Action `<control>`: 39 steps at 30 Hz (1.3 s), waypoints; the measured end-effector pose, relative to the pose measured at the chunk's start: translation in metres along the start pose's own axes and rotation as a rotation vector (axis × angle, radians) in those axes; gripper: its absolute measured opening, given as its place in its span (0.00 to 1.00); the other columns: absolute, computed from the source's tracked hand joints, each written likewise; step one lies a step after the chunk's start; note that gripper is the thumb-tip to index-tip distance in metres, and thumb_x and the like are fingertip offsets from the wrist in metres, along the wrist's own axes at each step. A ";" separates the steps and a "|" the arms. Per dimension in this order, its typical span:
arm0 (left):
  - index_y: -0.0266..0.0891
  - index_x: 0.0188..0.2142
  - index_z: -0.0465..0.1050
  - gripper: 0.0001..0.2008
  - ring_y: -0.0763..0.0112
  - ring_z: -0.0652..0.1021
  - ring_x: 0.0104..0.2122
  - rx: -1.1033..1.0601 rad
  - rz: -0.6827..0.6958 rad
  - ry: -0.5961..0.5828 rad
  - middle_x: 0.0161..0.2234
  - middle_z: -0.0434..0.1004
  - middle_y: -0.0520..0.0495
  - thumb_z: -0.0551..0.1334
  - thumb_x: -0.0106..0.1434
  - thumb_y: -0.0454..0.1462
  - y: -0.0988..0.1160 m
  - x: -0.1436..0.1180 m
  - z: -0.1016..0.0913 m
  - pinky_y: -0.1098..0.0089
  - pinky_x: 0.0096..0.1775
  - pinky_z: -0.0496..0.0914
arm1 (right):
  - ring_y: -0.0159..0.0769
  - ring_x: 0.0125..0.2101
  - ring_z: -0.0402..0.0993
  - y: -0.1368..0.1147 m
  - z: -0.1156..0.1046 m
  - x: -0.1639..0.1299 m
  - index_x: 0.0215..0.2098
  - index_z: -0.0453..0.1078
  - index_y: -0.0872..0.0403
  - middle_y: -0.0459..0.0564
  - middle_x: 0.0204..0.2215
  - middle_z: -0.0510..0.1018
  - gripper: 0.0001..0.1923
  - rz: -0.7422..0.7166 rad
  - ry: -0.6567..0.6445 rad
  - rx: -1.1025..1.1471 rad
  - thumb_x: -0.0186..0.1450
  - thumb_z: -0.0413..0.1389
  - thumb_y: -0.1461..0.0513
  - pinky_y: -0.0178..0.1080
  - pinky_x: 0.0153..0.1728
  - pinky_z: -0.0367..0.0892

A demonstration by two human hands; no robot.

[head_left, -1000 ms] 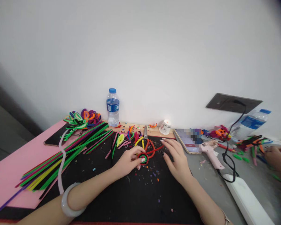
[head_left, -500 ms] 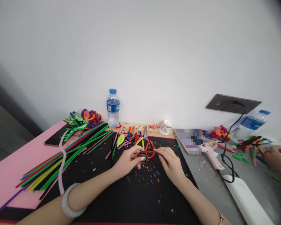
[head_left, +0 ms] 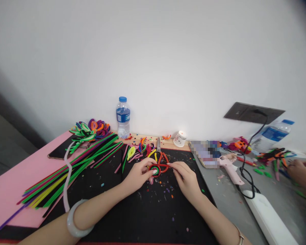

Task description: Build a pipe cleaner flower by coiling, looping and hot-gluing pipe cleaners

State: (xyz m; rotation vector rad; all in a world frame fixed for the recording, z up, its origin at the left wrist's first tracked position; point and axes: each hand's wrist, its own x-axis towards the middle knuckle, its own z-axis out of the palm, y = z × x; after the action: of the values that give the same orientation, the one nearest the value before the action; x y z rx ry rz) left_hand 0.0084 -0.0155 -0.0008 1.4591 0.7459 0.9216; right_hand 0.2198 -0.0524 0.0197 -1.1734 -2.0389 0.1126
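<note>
Coil (head_left: 155, 170) of red, black and green stem sits pinched in left hand (head_left: 137, 177); right hand (head_left: 185, 177) has come in, now gripping the red tail, winding resumed.

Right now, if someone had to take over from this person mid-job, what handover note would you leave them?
Left hand: fingers pinch the small coil of red, black and green pipe cleaner, pressed on the black mat.
Right hand: fingertips grip the red pipe cleaner tail leading out of the coil.
Nearby: red-handled scissors just behind the coil; loose pipe cleaners to the left; pink glue gun to the right.
Done: several rings wound, green at the centre.
Left: the red tail is not yet wrapped round; nothing shows it glued.
Another person's hand works at far right.
</note>
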 end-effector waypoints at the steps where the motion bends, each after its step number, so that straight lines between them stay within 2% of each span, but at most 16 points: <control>1: 0.39 0.41 0.65 0.10 0.77 0.73 0.19 -0.002 -0.001 -0.001 0.29 0.69 0.54 0.60 0.59 0.37 0.000 0.000 0.000 0.73 0.25 0.68 | 0.36 0.40 0.70 0.000 0.000 0.000 0.45 0.69 0.52 0.52 0.38 0.73 0.14 0.001 -0.002 0.004 0.66 0.45 0.69 0.40 0.42 0.68; 18: 0.39 0.41 0.64 0.10 0.76 0.75 0.19 -0.029 0.005 0.035 0.34 0.70 0.51 0.60 0.59 0.36 -0.003 0.001 -0.001 0.72 0.25 0.70 | 0.36 0.38 0.70 0.002 0.003 -0.003 0.45 0.68 0.52 0.52 0.36 0.74 0.14 -0.011 -0.042 0.040 0.66 0.45 0.69 0.40 0.39 0.68; 39: 0.39 0.41 0.64 0.11 0.76 0.75 0.18 -0.031 0.026 0.088 0.32 0.71 0.52 0.60 0.59 0.37 -0.004 0.002 -0.001 0.73 0.24 0.69 | 0.35 0.36 0.72 -0.004 0.005 -0.003 0.45 0.68 0.53 0.51 0.35 0.74 0.14 -0.029 -0.068 0.057 0.66 0.45 0.69 0.37 0.37 0.69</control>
State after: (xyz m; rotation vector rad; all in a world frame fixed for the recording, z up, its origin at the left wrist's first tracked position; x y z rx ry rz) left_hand 0.0087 -0.0130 -0.0043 1.4117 0.7756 1.0177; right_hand 0.2152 -0.0555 0.0162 -1.1184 -2.0974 0.1980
